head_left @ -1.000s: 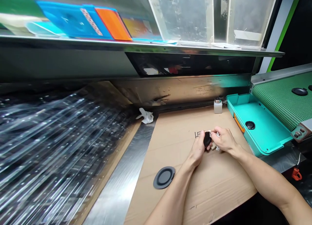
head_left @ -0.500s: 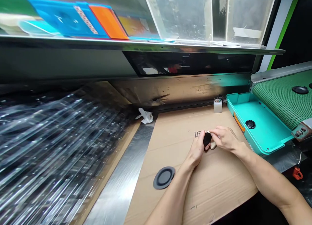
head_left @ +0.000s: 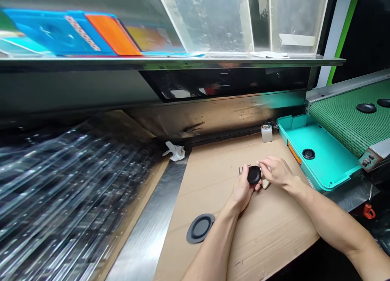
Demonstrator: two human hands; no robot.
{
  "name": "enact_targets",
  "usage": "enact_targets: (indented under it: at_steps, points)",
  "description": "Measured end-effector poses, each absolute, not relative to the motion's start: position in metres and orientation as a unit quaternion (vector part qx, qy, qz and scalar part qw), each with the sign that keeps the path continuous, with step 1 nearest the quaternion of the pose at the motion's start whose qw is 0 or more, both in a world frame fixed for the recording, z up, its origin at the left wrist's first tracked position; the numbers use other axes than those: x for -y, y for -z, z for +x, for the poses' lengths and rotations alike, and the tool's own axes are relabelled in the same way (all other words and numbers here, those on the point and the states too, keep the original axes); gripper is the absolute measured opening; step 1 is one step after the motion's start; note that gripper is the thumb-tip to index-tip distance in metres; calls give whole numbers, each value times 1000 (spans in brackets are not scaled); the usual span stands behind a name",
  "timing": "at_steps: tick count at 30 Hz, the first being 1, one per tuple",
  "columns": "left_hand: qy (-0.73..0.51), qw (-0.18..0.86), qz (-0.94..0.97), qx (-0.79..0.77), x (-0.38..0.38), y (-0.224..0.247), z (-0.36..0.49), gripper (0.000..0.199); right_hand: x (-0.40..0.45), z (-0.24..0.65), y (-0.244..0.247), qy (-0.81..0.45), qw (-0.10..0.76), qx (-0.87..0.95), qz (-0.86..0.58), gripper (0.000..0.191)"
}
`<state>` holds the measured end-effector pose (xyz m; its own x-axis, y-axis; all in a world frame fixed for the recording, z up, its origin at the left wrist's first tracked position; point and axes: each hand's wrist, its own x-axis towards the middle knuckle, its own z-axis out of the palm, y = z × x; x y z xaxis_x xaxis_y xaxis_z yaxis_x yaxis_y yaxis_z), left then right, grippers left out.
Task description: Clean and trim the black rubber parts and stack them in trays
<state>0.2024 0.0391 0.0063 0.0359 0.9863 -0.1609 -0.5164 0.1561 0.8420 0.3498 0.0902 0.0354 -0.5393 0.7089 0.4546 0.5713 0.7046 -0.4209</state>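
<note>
My left hand (head_left: 242,190) is closed round the edge of a black round cap (head_left: 254,174), its dished face turned toward me. Close by on the right, my right hand (head_left: 276,171) has its fingers pinched together beside the cap's rim. Between these fingers and below them shows a small pale piece of material (head_left: 266,184), whose kind I cannot make out. Both hands are over the cardboard sheet (head_left: 268,232). Beside my left forearm, a flat grey disc with a raised ring (head_left: 200,228) lies on the cardboard.
A small white bottle (head_left: 267,132) stands at the cardboard's back edge. To the right, a turquoise tray (head_left: 332,179) holds one black cap, beside a green conveyor belt (head_left: 341,114) carrying black caps. Clear plastic trays (head_left: 61,199) fill the left. A metal shelf (head_left: 213,63) crosses above.
The black cap has turned so its face shows more fully toward me. My right fingers sit slightly farther from it. The whole view has shifted, moving the scene a little left.
</note>
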Motion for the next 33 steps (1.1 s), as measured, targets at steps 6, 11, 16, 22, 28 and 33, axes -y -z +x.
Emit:
enact_targets:
  at_steps: [6,11,16,22,28,33]
  points:
    - [-575,652,316,-381,-37,-12,212,59,-85,342,-31,-116,344,869,-336,16]
    - [-582,624,323,-410,-37,-10,219,56,-77,332,-30,-63,309,856,-411,13]
    - [-602,612,306,-412,-38,-7,217,55,-81,334,-24,-35,288,860,-420,14]
    - [-612,609,300,-406,-40,-5,215,60,-87,341,-23,-20,300,873,-384,18]
    - [-627,607,276,-403,-41,-4,217,52,-82,331,-23,-27,283,862,-419,15]
    - [-627,663,224,-342,-43,-10,206,44,-93,343,-22,-62,309,831,-458,15]
